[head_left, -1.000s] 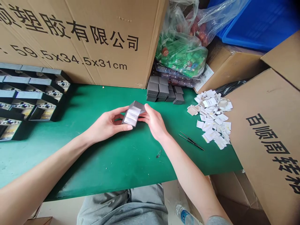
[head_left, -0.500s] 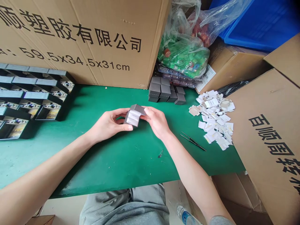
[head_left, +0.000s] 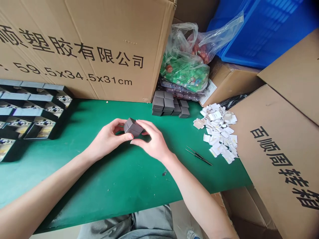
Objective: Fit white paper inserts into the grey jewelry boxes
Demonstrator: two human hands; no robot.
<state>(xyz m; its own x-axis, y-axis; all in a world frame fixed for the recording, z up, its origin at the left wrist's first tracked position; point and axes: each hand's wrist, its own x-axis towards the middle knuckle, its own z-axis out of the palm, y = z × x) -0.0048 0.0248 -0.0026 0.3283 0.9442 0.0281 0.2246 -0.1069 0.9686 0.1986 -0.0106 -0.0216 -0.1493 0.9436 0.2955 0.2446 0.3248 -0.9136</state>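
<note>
The small gray box (head_left: 133,127) looks light and stiff — easiest to take by its opposite sides, where the fingers of the left hand (head_left: 107,137) and right hand (head_left: 152,142) clamp it gently.

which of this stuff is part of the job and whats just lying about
Job: grey box held by left hand and right hand, stacked grey boxes, probably tweezers, white paper scraps

Lying about: cardboard cartons, plastic bags, blue crate

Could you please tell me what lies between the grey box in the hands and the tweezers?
In the head view, the right hand sits against the grey box, then bare green mat runs to the tweezers.
</note>
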